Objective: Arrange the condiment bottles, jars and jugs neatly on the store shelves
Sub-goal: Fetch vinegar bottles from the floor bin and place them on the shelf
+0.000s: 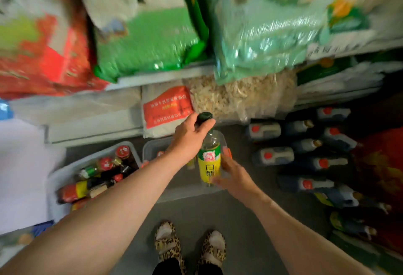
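My left hand [188, 137] grips the neck of a clear vinegar bottle [209, 161] just under its dark green cap; the bottle has a yellow and green label and hangs upright above a grey crate [152, 147]. My right hand [234, 173] holds the bottle's lower part from the right, fingers around the label. A second grey crate [65, 172] at the left holds several sauce bottles with red caps lying mixed together. Dark soy sauce jugs [305, 154] with red-dotted grey labels lie in rows on the floor at the right.
Shelves ahead carry big sacks: a red one [43, 56], a green rice bag [148, 41], a pale green bag [261, 30] and a white bag with a red label [168, 108]. My feet in leopard-print slippers [189, 246] stand on grey floor.
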Motion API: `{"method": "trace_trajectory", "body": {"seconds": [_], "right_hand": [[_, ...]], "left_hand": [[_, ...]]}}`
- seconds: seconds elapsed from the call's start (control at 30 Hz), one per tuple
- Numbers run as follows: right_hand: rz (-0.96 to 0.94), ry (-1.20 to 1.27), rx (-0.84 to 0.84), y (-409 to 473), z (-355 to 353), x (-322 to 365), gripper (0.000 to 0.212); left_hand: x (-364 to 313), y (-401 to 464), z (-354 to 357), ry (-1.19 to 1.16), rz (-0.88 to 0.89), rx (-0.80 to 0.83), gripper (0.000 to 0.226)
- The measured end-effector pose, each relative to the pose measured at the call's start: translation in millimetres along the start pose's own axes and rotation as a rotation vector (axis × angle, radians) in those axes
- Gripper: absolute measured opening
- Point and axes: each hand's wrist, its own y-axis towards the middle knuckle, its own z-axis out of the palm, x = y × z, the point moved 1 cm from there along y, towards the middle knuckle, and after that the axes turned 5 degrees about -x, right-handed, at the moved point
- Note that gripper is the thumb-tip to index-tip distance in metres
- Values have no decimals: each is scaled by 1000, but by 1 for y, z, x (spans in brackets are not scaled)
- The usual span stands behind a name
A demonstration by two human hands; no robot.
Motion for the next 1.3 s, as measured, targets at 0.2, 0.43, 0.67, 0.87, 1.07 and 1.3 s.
{"method": "trace_trajectory", "body": {"seconds": [0.2,0.43,0.67,0.87,1.07,1.3], "right_hand": [[-221,-7,-102,-67,-34,134,85],[-590,-15,-76,-161,-60,313,63],[-803,87,-84,-221,-27,422,53],[-897,137,-46,-240,40,514,48],[-942,123,-35,-232,122,606,45],[-949,181,-156,-200,226,705,49]], "left_hand": [[-149,-56,-110,-42,95,-179,38],[-293,-139,-251,-116,299,-364,31],[-338,-197,-365,-168,471,-359,46],[-301,-198,-454,-205,432,-281,70],[-285,-178,-566,-218,412,-380,62],[-267,-121,-688,-298,409,-397,57]]}}
